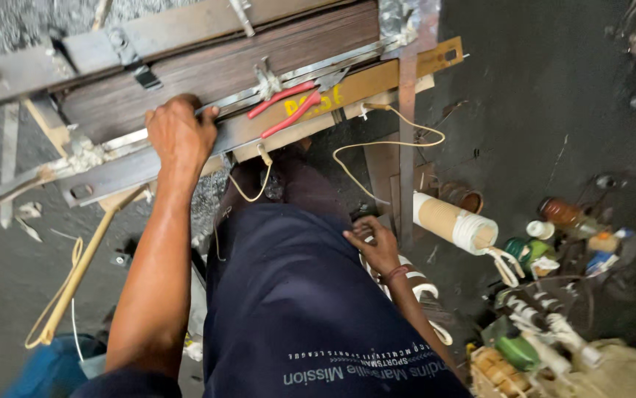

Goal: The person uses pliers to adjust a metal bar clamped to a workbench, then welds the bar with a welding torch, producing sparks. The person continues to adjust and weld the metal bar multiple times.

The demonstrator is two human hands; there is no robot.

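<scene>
My left hand (pixel 179 135) rests with curled fingers on the metal rail of a large stack of brown laminated plates (pixel 222 70) clamped in a metal and wood frame. Red-handled pliers (pixel 288 105) lie on the frame just right of that hand. Down beside my dark blue trouser leg (pixel 288 287), my right hand (pixel 373 247) hangs, fingers bent over white tape rolls (pixel 425 289) at my side; whether it grips anything is unclear.
A cardboard tube wound with white tape (pixel 454 223) lies right of my leg. Tape rolls, small spools and wire parts (pixel 554 295) litter the dark floor at lower right. A cream cord (pixel 388 144) loops under the frame. A wooden stick (pixel 74 276) leans at left.
</scene>
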